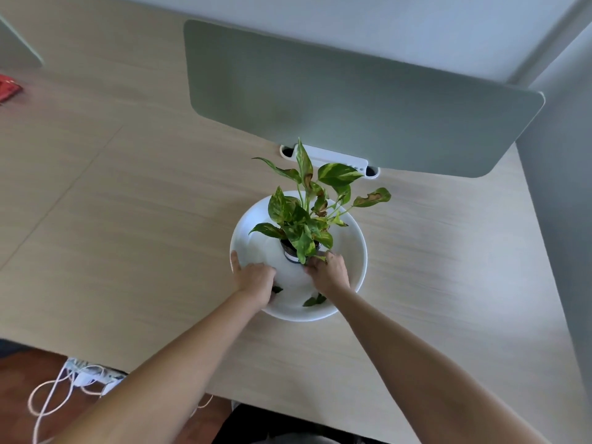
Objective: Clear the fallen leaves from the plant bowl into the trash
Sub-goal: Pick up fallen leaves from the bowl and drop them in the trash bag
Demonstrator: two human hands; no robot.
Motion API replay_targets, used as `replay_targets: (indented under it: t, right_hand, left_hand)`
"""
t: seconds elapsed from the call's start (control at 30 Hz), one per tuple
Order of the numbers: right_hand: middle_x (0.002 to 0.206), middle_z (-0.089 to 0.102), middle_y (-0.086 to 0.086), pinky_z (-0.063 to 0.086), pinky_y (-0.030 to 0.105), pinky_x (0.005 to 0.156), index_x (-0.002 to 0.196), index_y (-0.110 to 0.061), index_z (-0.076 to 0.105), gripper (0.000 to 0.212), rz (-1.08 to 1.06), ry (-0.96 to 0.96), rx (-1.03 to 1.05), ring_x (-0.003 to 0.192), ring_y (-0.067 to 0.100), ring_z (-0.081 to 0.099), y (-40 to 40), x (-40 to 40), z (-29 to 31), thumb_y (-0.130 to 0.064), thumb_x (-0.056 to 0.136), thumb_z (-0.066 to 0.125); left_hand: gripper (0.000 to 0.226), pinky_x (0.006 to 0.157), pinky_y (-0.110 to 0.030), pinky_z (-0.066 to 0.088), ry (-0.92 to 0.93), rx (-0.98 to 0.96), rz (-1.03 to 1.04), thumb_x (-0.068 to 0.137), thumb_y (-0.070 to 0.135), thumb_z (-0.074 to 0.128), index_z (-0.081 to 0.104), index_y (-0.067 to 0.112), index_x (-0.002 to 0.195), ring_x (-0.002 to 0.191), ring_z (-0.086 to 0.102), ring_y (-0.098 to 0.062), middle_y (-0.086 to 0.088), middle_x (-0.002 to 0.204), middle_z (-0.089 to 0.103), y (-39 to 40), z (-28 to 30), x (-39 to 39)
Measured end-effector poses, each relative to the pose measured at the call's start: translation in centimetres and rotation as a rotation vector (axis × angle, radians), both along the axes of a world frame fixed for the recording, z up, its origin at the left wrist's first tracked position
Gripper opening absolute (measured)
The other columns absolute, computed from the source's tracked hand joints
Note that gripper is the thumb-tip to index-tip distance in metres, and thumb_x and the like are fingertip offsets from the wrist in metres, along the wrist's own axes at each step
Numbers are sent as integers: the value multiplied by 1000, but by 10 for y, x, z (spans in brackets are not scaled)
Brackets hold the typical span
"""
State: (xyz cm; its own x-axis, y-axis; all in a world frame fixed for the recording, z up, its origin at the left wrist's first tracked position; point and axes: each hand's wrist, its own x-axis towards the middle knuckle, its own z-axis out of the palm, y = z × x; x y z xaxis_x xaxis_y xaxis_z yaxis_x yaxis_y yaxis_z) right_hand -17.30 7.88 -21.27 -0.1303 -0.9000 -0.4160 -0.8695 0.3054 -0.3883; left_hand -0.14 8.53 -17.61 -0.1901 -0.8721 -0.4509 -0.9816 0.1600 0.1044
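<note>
A wide white bowl (350, 241) sits on the wooden desk and holds a small potted plant (307, 216) with green and yellow leaves, some browned. My left hand (254, 278) rests inside the bowl's near left side, thumb on the rim, fingers curled over a dark fallen leaf (277, 289). By the pot's base, my right hand (330, 272) is closed on a small leaf. Two more fallen leaves (315, 300) lie in the bowl's near part, under my right wrist. No trash container is in view.
A grey-green divider panel (352, 100) stands right behind the bowl, with a white cable slot (333, 157) at its foot. A red item (8, 88) lies at the far left of the desk (128, 219). A power strip and white cables (73, 382) lie on the floor below the desk's near edge.
</note>
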Motion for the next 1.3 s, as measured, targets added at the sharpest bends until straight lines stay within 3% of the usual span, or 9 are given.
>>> replay_targets:
  t: [0.17, 0.23, 0.37, 0.5, 0.7, 0.9, 1.0, 1.17, 1.3]
  right_hand:
    - [71, 58, -8, 51, 33, 76, 75, -22, 67, 7, 251, 36, 199, 83, 21, 58, 10, -21, 32, -29, 78, 68]
    - [81, 64, -3, 52, 35, 82, 82, -20, 69, 20, 234, 55, 198, 88, 23, 61, 16, -26, 42, -35, 72, 76]
    - [106, 67, 8, 47, 38, 89, 107, -10, 61, 63, 212, 297, 127, 103, 27, 62, 29, -8, 53, -56, 66, 74]
    - [118, 58, 11, 49, 39, 90, 120, -6, 51, 78, 117, 295, 176, 111, 30, 57, 38, 18, 43, -54, 64, 76]
    - [107, 65, 21, 53, 38, 81, 103, -1, 63, 24, 96, 181, 147, 100, 37, 65, 38, 22, 41, -5, 80, 62]
    - [81, 60, 13, 50, 33, 71, 87, 2, 68, 21, 154, 47, 92, 75, 23, 52, 39, 12, 43, 7, 75, 52]
    - [71, 56, 3, 43, 23, 64, 80, -1, 71, 16, 16, -55, 99, 73, 21, 51, 35, 1, 44, 5, 70, 60]
    - [66, 65, 1, 59, 27, 62, 61, -12, 63, 20, -466, -438, 63, 56, 19, 64, 35, -15, 56, 3, 65, 75]
    - [62, 64, 11, 50, 23, 54, 66, -7, 64, 18, -707, -700, 9, 48, 17, 57, 46, -24, 69, 4, 64, 78]
  left_hand:
    - [11, 117, -50, -3, 180, 105, -48, 81, 24, 64, 63, 28, 91, 117, 56, -15, 8, 101, 65, -10, 3, 13]
    - [34, 118, -45, 9, 245, 68, 27, 76, 42, 69, 64, 21, 102, 113, 56, -16, 6, 100, 60, -12, 6, 16]
    - [73, 86, -35, 42, 17, -51, -38, 65, 72, 62, 57, 16, 112, 108, 58, -24, -4, 113, 57, -7, 6, 9]
    - [62, 73, -32, 46, -52, 5, -56, 70, 48, 74, 53, 12, 115, 107, 61, -26, -6, 116, 57, -5, -6, -6]
    - [18, 72, -37, 50, 58, 84, -78, 79, 4, 59, 62, 2, 96, 94, 65, -33, -14, 102, 65, -6, -5, -7]
    - [17, 66, -23, 38, 337, 195, -52, 73, -4, 54, 60, 12, 74, 75, 53, -22, -8, 86, 61, -13, -19, 6]
    - [9, 68, -21, 40, 525, 173, 16, 75, 2, 69, 68, 2, 84, 78, 56, -18, -7, 86, 64, -21, -17, 17]
    - [13, 45, -11, 49, 939, 351, 528, 76, 1, 74, 63, 1, 83, 52, 64, -10, -12, 74, 63, -42, 12, 33]
    - [19, 50, -17, 55, 1132, 546, 775, 75, -3, 75, 58, 5, 77, 67, 64, -17, -12, 79, 64, -52, 21, 44]
